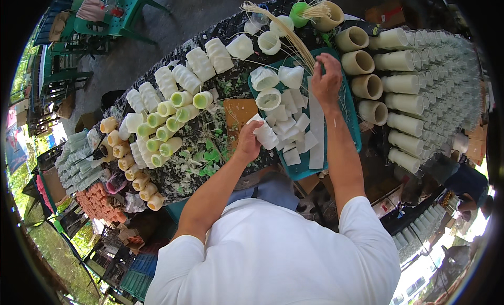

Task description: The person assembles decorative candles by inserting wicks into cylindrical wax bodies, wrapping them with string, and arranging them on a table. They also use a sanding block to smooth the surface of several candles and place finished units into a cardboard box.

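**White cup in the left hand, sticks under the right**

A small white cup (266, 135) is grasped by the left hand (248, 142), fingers wrapped round its side, just at the near left edge of the teal tray (353, 127). The right hand (326, 80) is closed over thin pale sticks (287, 33) at the tray's far end; whether they are pinched or only pressed cannot be told.

The cup is judged light, thin-walled and easily dented, so a loose hold round the body, not the rim, is suited. The sticks are judged stiff but brittle and apt to slip in a bundle; they are best taken near the middle.

Inside the tray, more white cups and flat white strips (316, 127) are crowded together, with little bare floor left. A brown card (239, 112) lies just left of the tray. Further left, rows of green cups (173, 118) and white moulds (202, 63) fill the wax-spattered table (202, 163). To the right, tan tubes (366, 86) and stacked white cups (403, 84) lie just beside the tray's edge. Open room is found only near the table's near edge, between the arms.
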Motion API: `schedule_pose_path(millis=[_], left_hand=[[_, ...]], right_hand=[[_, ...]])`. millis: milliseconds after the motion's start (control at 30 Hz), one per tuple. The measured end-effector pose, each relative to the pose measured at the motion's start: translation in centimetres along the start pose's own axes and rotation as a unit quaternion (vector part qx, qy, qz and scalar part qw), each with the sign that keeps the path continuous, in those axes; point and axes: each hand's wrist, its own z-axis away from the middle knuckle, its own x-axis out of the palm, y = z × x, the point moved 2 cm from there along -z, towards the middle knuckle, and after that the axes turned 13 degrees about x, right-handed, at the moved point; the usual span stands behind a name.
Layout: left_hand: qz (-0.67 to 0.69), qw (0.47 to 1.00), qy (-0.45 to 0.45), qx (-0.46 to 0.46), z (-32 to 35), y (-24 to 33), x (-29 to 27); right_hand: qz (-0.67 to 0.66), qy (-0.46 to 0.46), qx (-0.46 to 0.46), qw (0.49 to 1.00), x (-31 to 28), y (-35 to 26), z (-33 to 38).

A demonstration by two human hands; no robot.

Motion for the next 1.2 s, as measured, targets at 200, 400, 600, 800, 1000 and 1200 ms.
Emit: schedule_pose_path(millis=[200, 400, 600, 800, 1000, 1200], left_hand=[[-0.015, 0.999, -0.036, 0.0, 3.3, 4.1, -1.1], [0.011, 0.999, -0.016, -0.036, 7.4, 6.1, -3.6], [0.07, 0.996, -0.017, -0.049, 8.7, 7.9, -2.3], [0.023, 0.998, -0.039, 0.031, 9.5, 10.1, 0.8], [0.16, 0.986, 0.04, -0.006, 8.3, 10.9, 0.6], [0.225, 0.972, 0.047, 0.044, 8.7, 13.9, -0.1]], right_hand=[[0.208, -0.155, -0.167, 0.951, 7.6, 9.3, -12.1], [0.436, -0.352, -0.178, 0.809, 9.8, 5.4, -13.4], [0.29, -0.345, -0.23, 0.863, 1.8, 2.5, -13.0], [0.449, -0.277, -0.043, 0.849, -11.0, -3.3, -5.8], [-0.01, -0.321, 0.289, 0.902, -19.1, -8.1, 11.7], [-0.066, -0.339, 0.132, 0.929, -19.0, -22.9, 25.9]])
